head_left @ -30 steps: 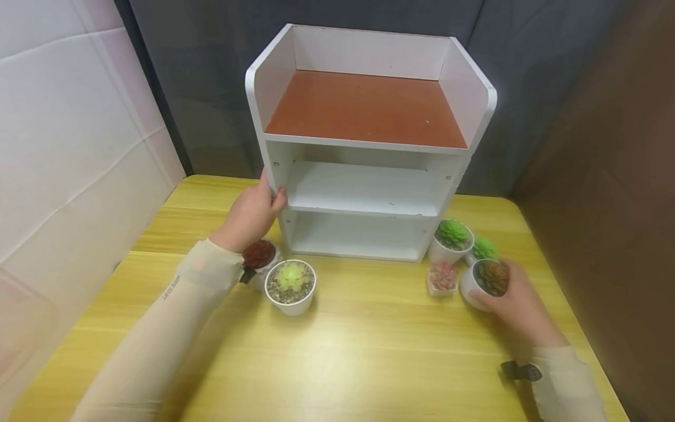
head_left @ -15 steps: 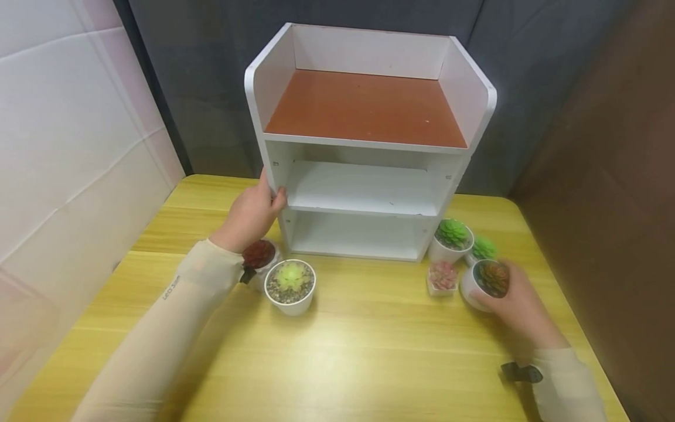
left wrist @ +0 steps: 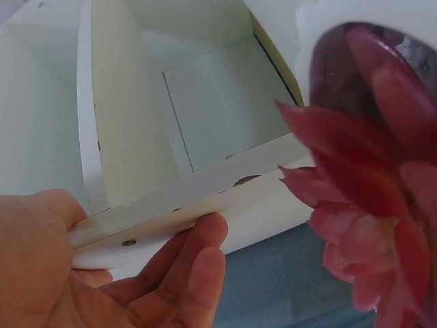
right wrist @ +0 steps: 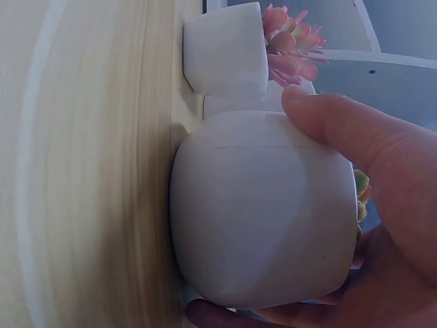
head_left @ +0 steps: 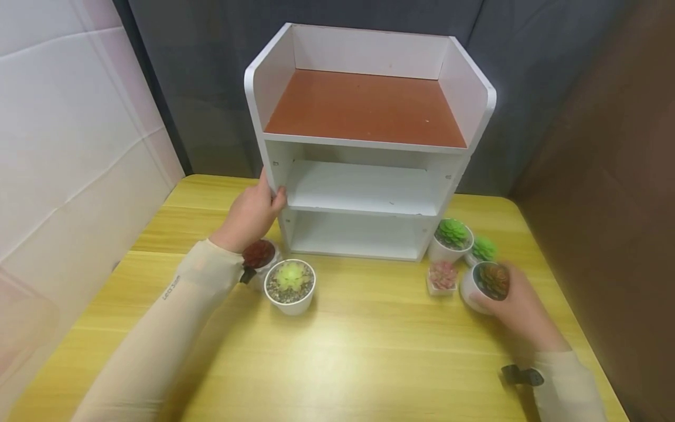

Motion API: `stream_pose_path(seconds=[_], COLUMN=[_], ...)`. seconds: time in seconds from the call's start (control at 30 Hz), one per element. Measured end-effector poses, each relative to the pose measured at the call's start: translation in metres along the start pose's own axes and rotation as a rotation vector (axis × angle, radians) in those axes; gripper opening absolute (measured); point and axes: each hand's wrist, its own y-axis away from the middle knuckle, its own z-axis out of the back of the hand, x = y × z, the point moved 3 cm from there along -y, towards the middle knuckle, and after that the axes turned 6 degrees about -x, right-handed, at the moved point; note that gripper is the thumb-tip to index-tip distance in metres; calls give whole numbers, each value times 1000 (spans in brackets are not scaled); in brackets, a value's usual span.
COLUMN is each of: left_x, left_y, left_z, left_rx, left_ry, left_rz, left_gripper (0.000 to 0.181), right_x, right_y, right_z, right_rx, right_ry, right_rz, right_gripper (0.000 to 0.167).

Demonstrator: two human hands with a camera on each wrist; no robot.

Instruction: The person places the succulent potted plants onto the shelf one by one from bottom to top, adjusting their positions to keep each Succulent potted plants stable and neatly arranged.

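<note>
A white shelf unit with a brown top board stands at the back of the table. My left hand grips its left side panel, thumb on the front edge and fingers on the outer face, as the left wrist view also shows. At the right, my right hand holds a round white pot with a reddish-green succulent; the pot stands on the table. Around it are a pink succulent in a square pot, a green succulent in a white pot and another green succulent, partly hidden.
Below my left wrist stands a dark red succulent, partly covered by the sleeve. In front of it is a light green succulent in a white pot. A dark curtain hangs behind the wooden table.
</note>
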Motion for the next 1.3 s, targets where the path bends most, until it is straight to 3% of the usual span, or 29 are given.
stream_pose_path(seconds=[0.73, 1.3], left_x=[0, 0], left_y=[0, 0], left_z=[-1, -1], left_rx=[-4, -10], left_ry=[2, 5], left_rz=[3, -2], left_gripper=[64, 64], right_x=[0, 0], right_y=[5, 5], right_z=[-1, 4], right_rx=[9, -38], right_ry=[-12, 37], right_rz=[-4, -15], right_gripper=[112, 111])
